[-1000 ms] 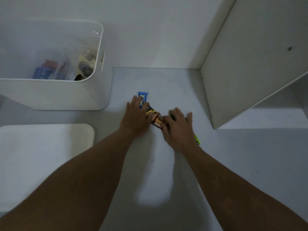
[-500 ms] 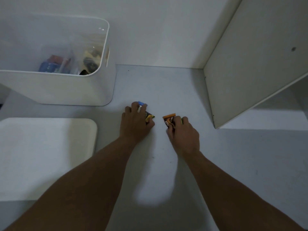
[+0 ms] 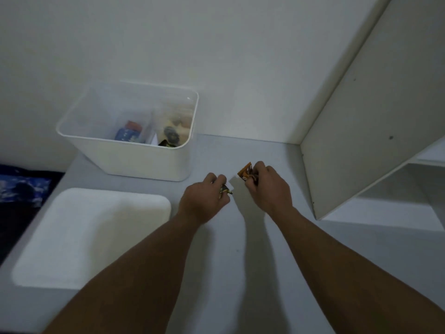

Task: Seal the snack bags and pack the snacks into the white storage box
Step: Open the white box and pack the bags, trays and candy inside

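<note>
Orange-brown foil snack packet (image 3: 245,172), light, crinkly and slippery by its look, is pinched in the right hand (image 3: 268,189). The left hand (image 3: 204,201) curls round a dark yellow-edged packet (image 3: 225,189). Both are near the right of the white plastic storage box (image 3: 144,160). Best gripped across the flat middle.

- A plain white wall (image 3: 216,56) rises straight ahead of me, dimly lit.
- Below me lies a pale grey tabletop (image 3: 240,273), meeting that wall at its far edge.
- On my right a white shelf unit (image 3: 361,141) stands on the tabletop, with open compartments.
- Far left, beyond the tabletop's edge, I see dark blue patterned fabric (image 3: 21,186).
</note>
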Available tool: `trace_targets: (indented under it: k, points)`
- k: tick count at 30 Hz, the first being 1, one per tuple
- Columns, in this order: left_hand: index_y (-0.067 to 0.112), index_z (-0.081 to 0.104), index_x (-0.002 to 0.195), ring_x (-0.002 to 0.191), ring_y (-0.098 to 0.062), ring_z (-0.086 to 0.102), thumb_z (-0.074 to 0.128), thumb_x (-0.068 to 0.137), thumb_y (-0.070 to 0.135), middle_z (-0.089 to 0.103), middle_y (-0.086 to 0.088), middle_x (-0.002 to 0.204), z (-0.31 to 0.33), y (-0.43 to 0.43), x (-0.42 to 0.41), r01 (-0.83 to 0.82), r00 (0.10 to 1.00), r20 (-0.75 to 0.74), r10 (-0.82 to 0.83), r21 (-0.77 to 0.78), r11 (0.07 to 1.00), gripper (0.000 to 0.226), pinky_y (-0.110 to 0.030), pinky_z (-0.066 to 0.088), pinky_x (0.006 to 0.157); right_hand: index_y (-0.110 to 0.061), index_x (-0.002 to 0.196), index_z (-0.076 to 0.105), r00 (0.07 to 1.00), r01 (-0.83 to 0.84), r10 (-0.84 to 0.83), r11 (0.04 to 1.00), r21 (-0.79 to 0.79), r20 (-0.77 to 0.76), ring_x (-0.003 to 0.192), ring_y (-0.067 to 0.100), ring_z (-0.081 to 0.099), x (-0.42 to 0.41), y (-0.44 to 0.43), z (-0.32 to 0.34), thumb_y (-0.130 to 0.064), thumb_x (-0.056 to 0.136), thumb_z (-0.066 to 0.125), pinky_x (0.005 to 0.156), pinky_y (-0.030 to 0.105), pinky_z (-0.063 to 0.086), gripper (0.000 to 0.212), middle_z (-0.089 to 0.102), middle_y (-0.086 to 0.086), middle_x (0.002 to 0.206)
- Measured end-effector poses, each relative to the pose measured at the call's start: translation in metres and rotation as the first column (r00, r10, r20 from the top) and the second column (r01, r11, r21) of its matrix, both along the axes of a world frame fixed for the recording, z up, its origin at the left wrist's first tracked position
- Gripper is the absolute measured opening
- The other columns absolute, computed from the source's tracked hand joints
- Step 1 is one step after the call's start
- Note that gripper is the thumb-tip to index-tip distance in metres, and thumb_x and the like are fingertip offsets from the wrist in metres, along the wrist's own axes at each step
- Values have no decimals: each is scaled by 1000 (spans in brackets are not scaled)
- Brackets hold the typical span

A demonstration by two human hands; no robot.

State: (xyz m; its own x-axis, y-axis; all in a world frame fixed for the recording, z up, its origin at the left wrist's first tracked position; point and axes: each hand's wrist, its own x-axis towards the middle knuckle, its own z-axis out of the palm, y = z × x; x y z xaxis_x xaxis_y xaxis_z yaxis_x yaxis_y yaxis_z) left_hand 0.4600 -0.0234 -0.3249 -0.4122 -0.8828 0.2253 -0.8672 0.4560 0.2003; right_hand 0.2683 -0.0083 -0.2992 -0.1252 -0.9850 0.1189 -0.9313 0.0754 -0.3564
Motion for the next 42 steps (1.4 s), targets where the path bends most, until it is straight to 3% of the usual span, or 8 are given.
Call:
trace_targets:
  k: [8,12,19,24,29,33,37,42]
  points:
    - [23,52,110,81,-31,64,50,90,42,59,-3,109,120,-37,86,-159,982,-119,146,-105,982,28,-35,47,63,-16,92,46,986,-91,105,990,-110,131,73,25,51,84,-55,102,-33,90,56,55,31,31,20,52,4,85]
    - [24,50,107,81,-35,61,47,90,43,59,-3,103,145,-62,132,-307,937,-214,276,-130,943,25,-39,48,70,-17,91,47,971,-117,134,988,-99,196,74,26,53,135,-83,123,-37,88,55,58,33,36,22,55,6,85]
    - [21,50,107,76,-28,59,44,91,39,60,-2,98,156,-110,177,-353,905,-305,297,-145,925,24,-35,44,66,-15,95,50,959,-156,168,985,-70,227,75,28,56,198,-132,113,-31,90,55,57,33,40,17,60,9,88]
    - [22,50,105,76,-28,58,44,92,39,60,0,96,146,-132,183,-322,895,-351,275,-81,943,22,-33,41,66,-23,122,60,976,-143,145,989,-26,164,107,30,58,195,-137,95,-41,93,50,86,37,48,36,63,10,118]
    - [24,49,106,81,-26,60,44,92,40,61,0,99,137,-140,159,-239,905,-368,213,-24,971,22,-37,47,73,-4,125,55,988,-112,119,991,67,-102,124,35,47,168,-135,83,-33,99,37,99,46,44,42,52,15,131]
    - [24,52,114,84,-27,64,43,93,44,63,-2,102,124,-145,136,-173,946,-283,159,-26,985,30,-33,46,70,0,132,46,990,-144,143,971,190,21,124,37,50,164,-135,86,-29,101,36,101,47,43,44,44,20,141]
    - [17,51,135,116,-29,58,41,97,46,59,-7,134,110,-143,132,-121,980,-151,133,85,989,49,-42,44,98,0,126,49,988,-114,90,971,209,123,117,34,54,165,-136,85,-30,102,31,98,43,44,42,49,20,134]
    - [9,51,134,125,-30,51,41,98,47,56,-11,138,103,-139,145,-89,993,-69,100,141,986,54,-41,38,106,-3,136,42,987,-102,66,962,253,147,126,34,49,166,-131,88,-45,99,28,103,47,42,58,42,15,143]
